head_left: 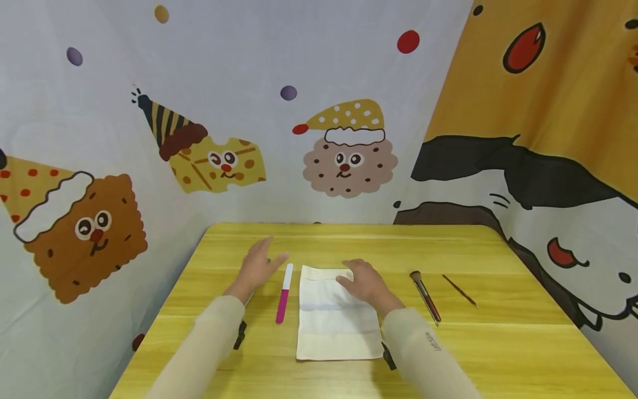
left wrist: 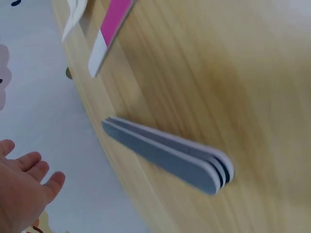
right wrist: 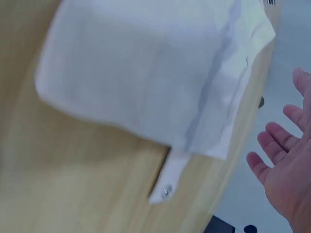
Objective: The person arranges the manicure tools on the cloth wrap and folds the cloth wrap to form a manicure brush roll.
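Observation:
My left hand [head_left: 256, 269] hovers with spread fingers above the table's left side; its relaxed fingers also show in the left wrist view. Below it lies a small stack of grey nail files [left wrist: 165, 150], mostly hidden by the arm in the head view. A magenta and white nail file [head_left: 284, 296] lies between that hand and a white cloth [head_left: 339, 321]. Over the cloth's upper right part, my right hand [head_left: 366, 280] is held with fingers loosely extended, gripping nothing. A white strip with a rivet-like spot [right wrist: 167, 182] pokes out from under the cloth in the right wrist view.
Right of the cloth, on the wooden table [head_left: 518, 354], lie a thick-headed brush [head_left: 426, 296] and a thin dark brush-like stick [head_left: 460, 291]. A printed cartoon curtain [head_left: 239, 66] hangs behind the table's back edge and along both sides.

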`<action>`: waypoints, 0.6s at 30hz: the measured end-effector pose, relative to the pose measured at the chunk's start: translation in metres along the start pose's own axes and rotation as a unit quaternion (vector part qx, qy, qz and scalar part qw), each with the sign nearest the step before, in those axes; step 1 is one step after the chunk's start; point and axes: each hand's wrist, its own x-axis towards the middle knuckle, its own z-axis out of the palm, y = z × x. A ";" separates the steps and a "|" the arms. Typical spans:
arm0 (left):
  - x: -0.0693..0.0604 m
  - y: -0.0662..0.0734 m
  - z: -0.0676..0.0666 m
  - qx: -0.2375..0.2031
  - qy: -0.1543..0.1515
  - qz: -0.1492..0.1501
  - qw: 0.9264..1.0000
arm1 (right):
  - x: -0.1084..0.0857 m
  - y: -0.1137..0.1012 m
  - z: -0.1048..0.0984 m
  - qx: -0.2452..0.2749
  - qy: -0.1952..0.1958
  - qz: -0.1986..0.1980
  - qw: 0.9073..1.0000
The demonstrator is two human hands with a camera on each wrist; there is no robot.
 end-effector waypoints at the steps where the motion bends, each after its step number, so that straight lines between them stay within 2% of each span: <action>1: -0.001 0.001 0.002 -0.014 0.000 -0.005 1.000 | -0.001 -0.002 0.003 0.011 0.001 -0.002 1.000; 4: -0.003 0.004 0.009 -0.054 -0.003 -0.017 0.998 | -0.004 -0.005 0.013 0.035 0.007 -0.019 0.999; 8: -0.005 0.009 0.018 -0.089 -0.004 -0.015 0.996 | -0.006 -0.006 0.025 0.057 0.015 -0.054 0.997; 11: -0.007 0.012 0.024 -0.115 -0.009 -0.013 0.993 | -0.007 -0.008 0.032 0.073 0.011 -0.064 0.995; 18: -0.016 0.016 0.035 -0.132 -0.016 -0.051 0.990 | -0.010 -0.019 0.045 0.106 -0.005 -0.067 0.992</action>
